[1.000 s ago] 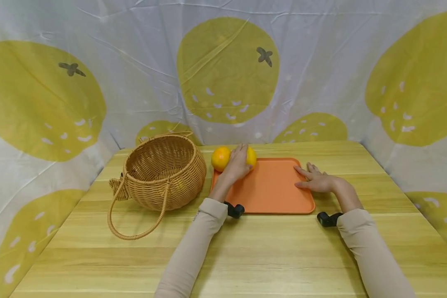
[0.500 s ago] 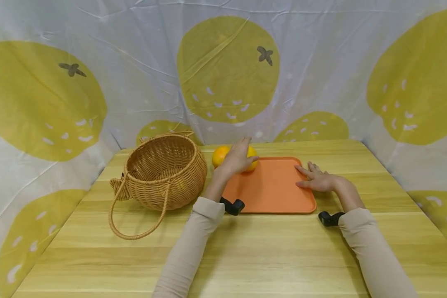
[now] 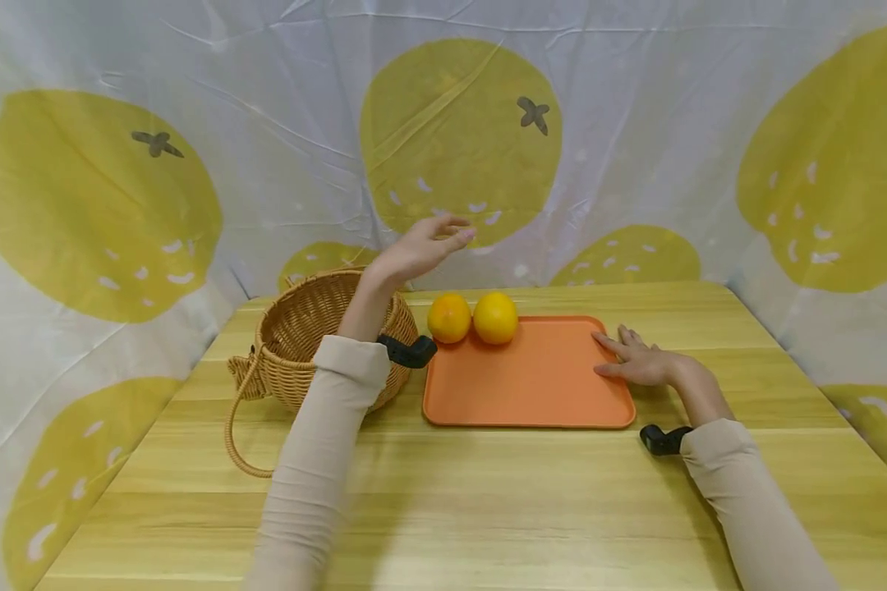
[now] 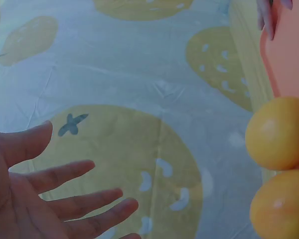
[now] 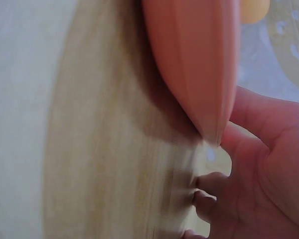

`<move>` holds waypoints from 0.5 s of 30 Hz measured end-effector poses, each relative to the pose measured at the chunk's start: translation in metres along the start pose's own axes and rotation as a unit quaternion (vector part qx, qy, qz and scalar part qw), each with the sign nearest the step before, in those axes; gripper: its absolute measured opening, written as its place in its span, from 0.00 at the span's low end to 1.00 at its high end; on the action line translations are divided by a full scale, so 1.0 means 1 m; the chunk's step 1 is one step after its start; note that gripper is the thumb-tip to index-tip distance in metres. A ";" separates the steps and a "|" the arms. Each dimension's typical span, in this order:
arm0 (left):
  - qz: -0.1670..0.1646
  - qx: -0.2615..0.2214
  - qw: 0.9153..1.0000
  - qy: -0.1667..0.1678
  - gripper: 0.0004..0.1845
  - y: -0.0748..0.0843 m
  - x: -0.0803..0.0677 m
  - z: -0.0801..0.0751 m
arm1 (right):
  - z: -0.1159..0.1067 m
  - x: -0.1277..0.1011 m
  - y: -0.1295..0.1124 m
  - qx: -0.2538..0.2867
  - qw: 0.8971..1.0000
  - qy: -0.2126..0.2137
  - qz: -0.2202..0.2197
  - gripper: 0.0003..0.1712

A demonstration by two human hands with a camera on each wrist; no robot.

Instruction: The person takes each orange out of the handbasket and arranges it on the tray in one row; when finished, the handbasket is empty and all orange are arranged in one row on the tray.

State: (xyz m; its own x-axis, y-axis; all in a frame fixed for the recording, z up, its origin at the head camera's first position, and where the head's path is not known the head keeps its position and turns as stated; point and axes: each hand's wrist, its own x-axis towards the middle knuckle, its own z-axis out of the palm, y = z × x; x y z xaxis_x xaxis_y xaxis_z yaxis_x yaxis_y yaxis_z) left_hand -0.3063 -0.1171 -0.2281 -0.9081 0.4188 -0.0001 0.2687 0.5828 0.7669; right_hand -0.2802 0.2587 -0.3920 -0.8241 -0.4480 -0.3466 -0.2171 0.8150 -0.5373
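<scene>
Two round, orange-yellow fruits, which look like oranges, sit side by side at the back left of an orange tray. The left orange is a little deeper in colour than the right orange. My left hand is raised in the air above them and behind the basket's right side, holding nothing. Its fingers are spread in the left wrist view, the palm showing. At the tray's right edge rests my right hand, thumb and forefinger touching the rim, other fingertips on the table.
A wicker basket with a looped handle stands left of the tray, partly hidden by my left forearm. The table is wood-patterned. Behind it hangs a white curtain printed with big yellow fruits.
My left hand has let go of the right orange, lifted, and moved up and left, leaving both oranges on the tray in full view. My right hand stays at the tray's edge.
</scene>
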 end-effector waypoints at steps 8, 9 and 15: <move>-0.010 -0.017 0.999 -0.040 0.26 -0.025 -0.021 -0.062 | 0.001 0.003 0.002 -0.002 1.000 0.001 -0.002 0.49; -0.011 -0.016 0.999 -0.050 0.25 -0.031 -0.024 -0.069 | 0.001 0.003 0.003 -0.001 1.000 0.001 -0.002 0.49; -0.041 0.008 0.989 -0.139 0.22 -0.067 -0.042 -0.105 | -0.001 0.001 0.004 0.002 1.000 0.001 -0.002 0.49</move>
State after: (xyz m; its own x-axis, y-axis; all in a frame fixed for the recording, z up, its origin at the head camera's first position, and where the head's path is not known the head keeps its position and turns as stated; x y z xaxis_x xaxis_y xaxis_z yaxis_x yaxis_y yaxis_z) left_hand -0.3199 -0.2467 -0.2124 -0.8042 0.5440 -0.2394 0.2055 0.6324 0.7469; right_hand -0.2826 0.2618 -0.3935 -0.8246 -0.4502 -0.3426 -0.2182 0.8119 -0.5415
